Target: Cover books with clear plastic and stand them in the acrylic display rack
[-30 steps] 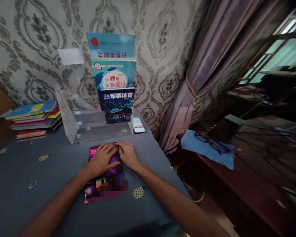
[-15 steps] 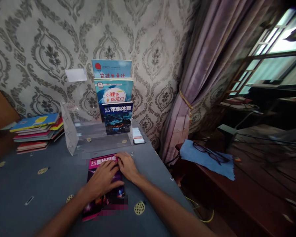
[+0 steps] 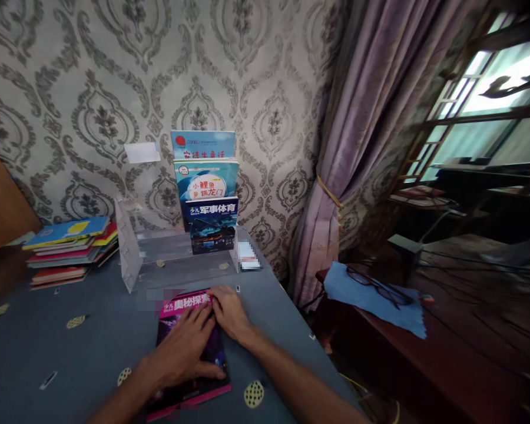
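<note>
A pink and purple magazine [image 3: 183, 307] lies flat on the grey-blue tablecloth [image 3: 83, 341]. My left hand [image 3: 183, 350] rests flat on its cover, fingers stretched out. My right hand [image 3: 229, 312] presses on the magazine's upper right corner, fingers together and lying flat. Just beyond stands a clear acrylic display rack [image 3: 135, 259] holding three upright books: a dark blue one [image 3: 211, 224] in front, a teal one [image 3: 205, 179] behind it and a blue one [image 3: 202, 144] at the back.
A stack of colourful books [image 3: 68, 247] sits at the table's far left. Patterned wallpaper backs the table and a purple curtain [image 3: 348, 147] hangs to the right. Glasses [image 3: 375, 282] lie on a blue cloth [image 3: 371, 297] on a dark wooden surface at right.
The view has tilted up. My left hand has slid down the magazine toward me, uncovering its title strip. My right hand stays at the upper right corner.
</note>
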